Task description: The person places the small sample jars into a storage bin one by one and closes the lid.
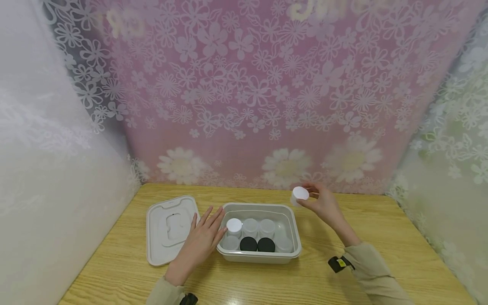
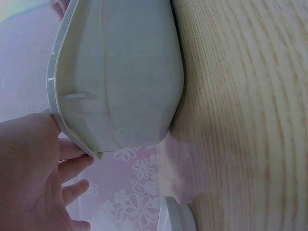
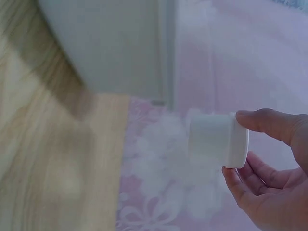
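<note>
My right hand [image 1: 323,205] pinches a small white jar [image 1: 300,194] by its lid, thumb on one side and fingers on the other. It is held above the table, beyond the bin's far right corner; the right wrist view shows the jar [image 3: 211,140] side-on. My left hand [image 1: 203,235] rests on the left rim of a pale plastic bin [image 1: 259,256], fingers spread. Inside the bin are a white-lidded jar [image 1: 234,227], two black-lidded jars, one a black-lidded jar [image 1: 266,245], and several translucent-lidded jars, among them a translucent jar [image 1: 250,228].
The bin's pale lid [image 1: 158,235] lies on the wooden table [image 1: 324,271], left of the bin and partly behind my left hand. A pink flowered curtain [image 1: 259,106] hangs along the table's back edge, with pale sheets at both sides.
</note>
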